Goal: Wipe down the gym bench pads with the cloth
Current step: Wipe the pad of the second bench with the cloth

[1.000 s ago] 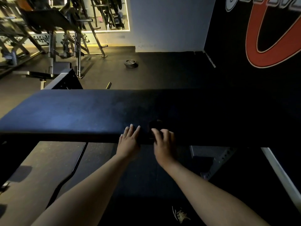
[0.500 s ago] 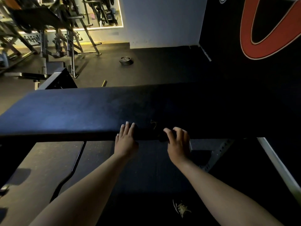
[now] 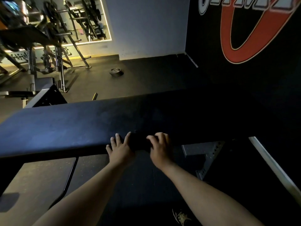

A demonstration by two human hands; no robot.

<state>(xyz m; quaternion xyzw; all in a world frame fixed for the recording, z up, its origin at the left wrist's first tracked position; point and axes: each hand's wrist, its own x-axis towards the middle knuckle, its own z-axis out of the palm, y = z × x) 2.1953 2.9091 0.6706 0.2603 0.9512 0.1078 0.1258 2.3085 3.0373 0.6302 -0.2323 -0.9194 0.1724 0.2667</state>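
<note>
The dark cloth [image 3: 140, 141] barely shows against the bench pad [image 3: 65, 128] — whose right end dissolves into shadow.

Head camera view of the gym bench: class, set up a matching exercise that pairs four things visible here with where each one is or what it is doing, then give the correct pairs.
Column one:
1. left hand
2. right hand
3. weight plate
4. orange emblem

Column two:
A. on the black wall
B. lying on the floor beyond the bench pad
C. fingers curled over the dark cloth
D. fingers spread on the pad's near edge

Pairs: 1-D, 2-C, 3-B, 4-A.
</note>
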